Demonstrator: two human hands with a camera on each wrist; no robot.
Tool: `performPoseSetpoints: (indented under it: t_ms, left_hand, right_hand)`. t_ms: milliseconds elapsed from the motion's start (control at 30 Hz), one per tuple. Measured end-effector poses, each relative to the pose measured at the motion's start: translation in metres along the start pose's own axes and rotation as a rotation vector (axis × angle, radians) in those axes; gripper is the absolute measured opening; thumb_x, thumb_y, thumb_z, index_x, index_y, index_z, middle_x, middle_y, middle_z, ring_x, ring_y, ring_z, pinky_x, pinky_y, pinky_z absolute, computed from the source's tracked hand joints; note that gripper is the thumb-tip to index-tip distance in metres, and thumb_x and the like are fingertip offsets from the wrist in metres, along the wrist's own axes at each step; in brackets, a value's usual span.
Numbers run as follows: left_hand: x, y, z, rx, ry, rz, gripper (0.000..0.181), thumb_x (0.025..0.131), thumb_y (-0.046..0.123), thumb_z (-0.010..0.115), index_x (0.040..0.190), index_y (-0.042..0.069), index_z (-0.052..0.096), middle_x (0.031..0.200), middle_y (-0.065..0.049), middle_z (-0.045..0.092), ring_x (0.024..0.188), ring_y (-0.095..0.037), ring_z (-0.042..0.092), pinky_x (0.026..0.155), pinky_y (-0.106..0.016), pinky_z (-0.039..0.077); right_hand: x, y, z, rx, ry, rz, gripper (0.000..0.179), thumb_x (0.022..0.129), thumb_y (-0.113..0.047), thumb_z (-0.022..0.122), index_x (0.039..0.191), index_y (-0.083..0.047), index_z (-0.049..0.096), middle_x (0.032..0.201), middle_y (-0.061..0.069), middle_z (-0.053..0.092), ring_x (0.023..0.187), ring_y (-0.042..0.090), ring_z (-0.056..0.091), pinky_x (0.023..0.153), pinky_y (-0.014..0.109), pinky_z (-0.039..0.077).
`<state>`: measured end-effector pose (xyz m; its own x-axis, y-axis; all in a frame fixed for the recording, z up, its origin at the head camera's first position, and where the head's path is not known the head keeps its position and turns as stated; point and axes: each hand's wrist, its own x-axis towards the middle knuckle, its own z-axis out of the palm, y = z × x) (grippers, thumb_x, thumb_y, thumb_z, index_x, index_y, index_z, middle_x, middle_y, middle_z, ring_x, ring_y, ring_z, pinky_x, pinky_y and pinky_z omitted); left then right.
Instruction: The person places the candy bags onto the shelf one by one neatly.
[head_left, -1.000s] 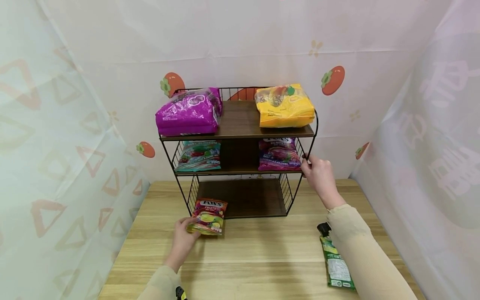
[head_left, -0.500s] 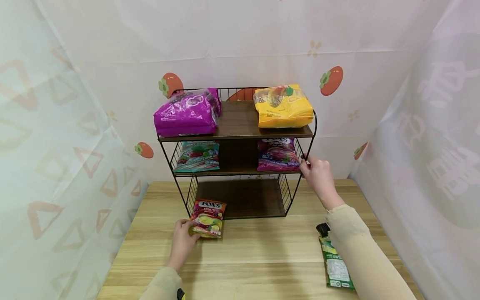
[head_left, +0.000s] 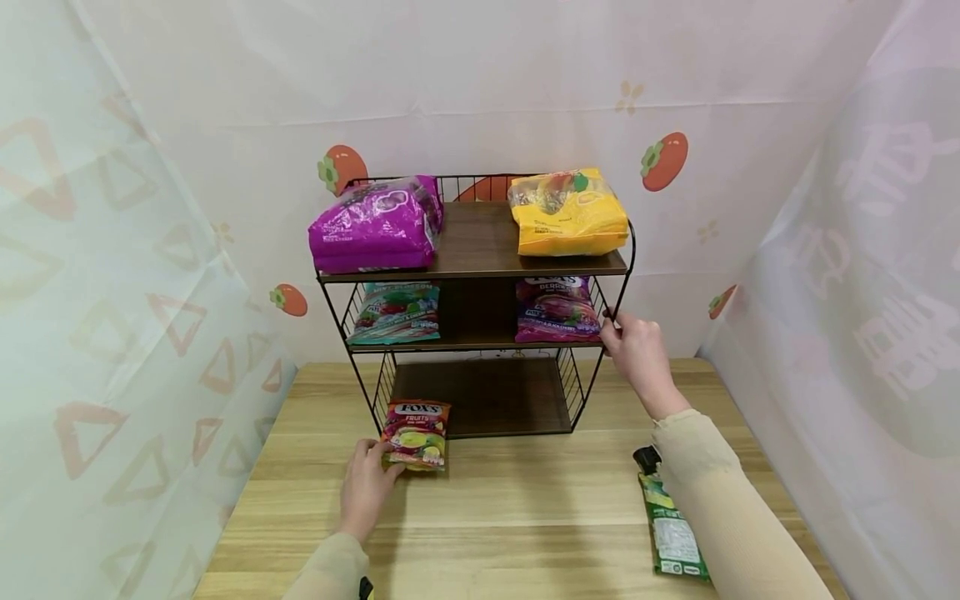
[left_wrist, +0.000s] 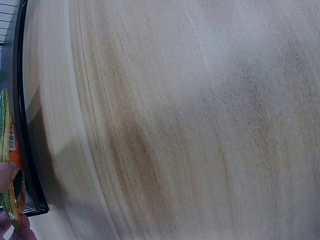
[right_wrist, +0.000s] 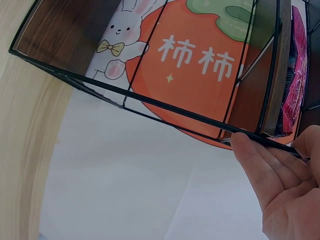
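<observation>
My left hand (head_left: 365, 492) pinches the lower left corner of a red and yellow candy bag (head_left: 420, 439), marked FOX'S FRUITS. The bag stands tilted at the front left of the bottom shelf (head_left: 495, 396), its printed front toward the head camera. In the left wrist view the candy bag (left_wrist: 13, 145) shows edge-on at the far left, between thumb and fingers. Beside the middle shelf, my right hand (head_left: 637, 346) grips the right front post of the black wire rack (head_left: 622, 292). Fingers and thumb lie on either side of the dark rod (right_wrist: 175, 114) in the right wrist view.
Purple (head_left: 375, 229) and yellow (head_left: 570, 217) bags lie on the top shelf. Teal (head_left: 397, 315) and berry-coloured (head_left: 557, 312) bags fill the ends of the middle shelf. On the wooden table (head_left: 487, 517), a green packet (head_left: 675, 533) lies partly under my right forearm.
My left hand has shifted slightly toward me, and the candy bag's tilt has changed a little. The right hand keeps its place on the rack post.
</observation>
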<state>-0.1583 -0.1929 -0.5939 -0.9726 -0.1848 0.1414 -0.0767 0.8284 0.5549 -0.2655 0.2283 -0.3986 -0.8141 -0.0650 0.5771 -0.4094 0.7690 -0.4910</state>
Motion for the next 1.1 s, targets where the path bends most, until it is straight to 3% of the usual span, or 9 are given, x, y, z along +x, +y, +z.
performPoseSetpoints:
  t_ms: [500, 767, 900, 1100]
  left_hand:
    - [0.004, 0.003, 0.001, 0.04, 0.002, -0.041, 0.04, 0.089, 0.019, 0.081, 0.122, 0.0, 0.069, 0.13, -0.021, 0.054, 0.106, -0.039, 0.06, 0.08, -0.054, 0.056]
    - [0.008, 0.004, 0.004, 0.031, 0.011, 0.05, 0.037, 0.086, 0.014, 0.083, 0.117, -0.001, 0.07, 0.125, -0.022, 0.055, 0.108, -0.041, 0.059, 0.088, -0.057, 0.053]
    - [0.009, 0.005, 0.006, 0.028, 0.021, 0.071, 0.035, 0.085, 0.013, 0.083, 0.114, -0.001, 0.072, 0.123, -0.022, 0.056, 0.105, -0.04, 0.061, 0.088, -0.057, 0.053]
    - [0.011, 0.004, 0.009, 0.043, 0.029, 0.154, 0.023, 0.083, 0.005, 0.083, 0.105, 0.001, 0.078, 0.113, -0.02, 0.06, 0.096, -0.037, 0.063, 0.083, -0.053, 0.055]
  right_hand:
    - [0.0, 0.001, 0.0, -0.004, 0.02, -0.017, 0.023, 0.096, 0.001, 0.055, 0.105, 0.014, 0.071, 0.074, 0.027, 0.072, 0.059, 0.042, 0.069, 0.06, 0.054, 0.059]
    - [0.0, 0.0, 0.0, 0.0, 0.019, -0.016, 0.023, 0.096, 0.002, 0.055, 0.107, 0.015, 0.071, 0.074, 0.027, 0.072, 0.059, 0.041, 0.07, 0.06, 0.054, 0.059]
    - [0.0, -0.001, -0.001, 0.001, 0.006, -0.004, 0.025, 0.097, 0.001, 0.054, 0.109, 0.015, 0.07, 0.075, 0.028, 0.072, 0.059, 0.042, 0.07, 0.062, 0.054, 0.059]
    - [0.0, -0.001, -0.001, -0.001, 0.003, -0.002, 0.024, 0.097, 0.001, 0.055, 0.109, 0.014, 0.07, 0.074, 0.027, 0.072, 0.058, 0.041, 0.069, 0.061, 0.053, 0.059]
